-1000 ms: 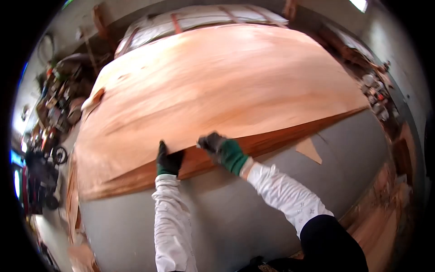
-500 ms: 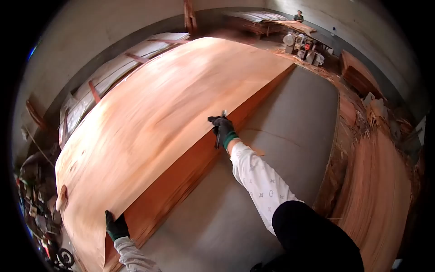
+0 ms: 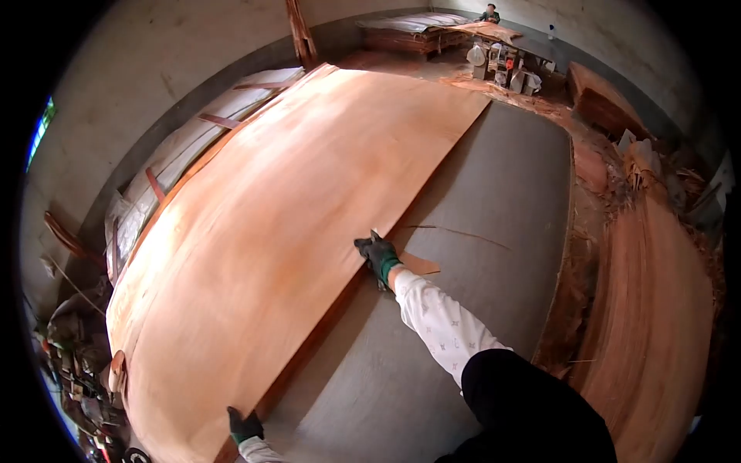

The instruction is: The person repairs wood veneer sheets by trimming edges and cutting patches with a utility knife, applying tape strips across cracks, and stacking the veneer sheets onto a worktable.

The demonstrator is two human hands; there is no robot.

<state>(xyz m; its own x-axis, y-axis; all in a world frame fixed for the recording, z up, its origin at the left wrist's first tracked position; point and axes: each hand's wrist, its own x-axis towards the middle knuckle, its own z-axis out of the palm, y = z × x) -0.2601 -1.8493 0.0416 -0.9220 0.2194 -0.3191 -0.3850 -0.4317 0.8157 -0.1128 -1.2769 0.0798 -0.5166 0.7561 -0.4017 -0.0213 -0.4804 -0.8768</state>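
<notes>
A broad, thin wood veneer sheet (image 3: 285, 231) spans the left and middle of the view, its long near edge running diagonally above a grey tabletop (image 3: 502, 177). At the lower end of that edge, my left hand (image 3: 245, 424), in a dark glove with green, is closed on the sheet. Farther up, my right hand (image 3: 377, 255) in a similar glove grips the same edge. A small hard object shows at that hand, too hidden to name. Beside its wrist, a loose veneer scrap (image 3: 419, 264) lies on the grey surface.
Stacked veneer (image 3: 644, 309) stands at the right, with scraps around it. Beyond the table are a machine (image 3: 505, 68), more stacks (image 3: 397, 40) and a person (image 3: 489, 14). Plastic-covered sheets (image 3: 166, 170) lie along the left wall. Assorted clutter (image 3: 77, 370) fills the lower left.
Both hands have moved down in view, the left one also rightward. The sheet's near edge has come lower and over the grey surface, so the dark gap beneath it is narrower.
</notes>
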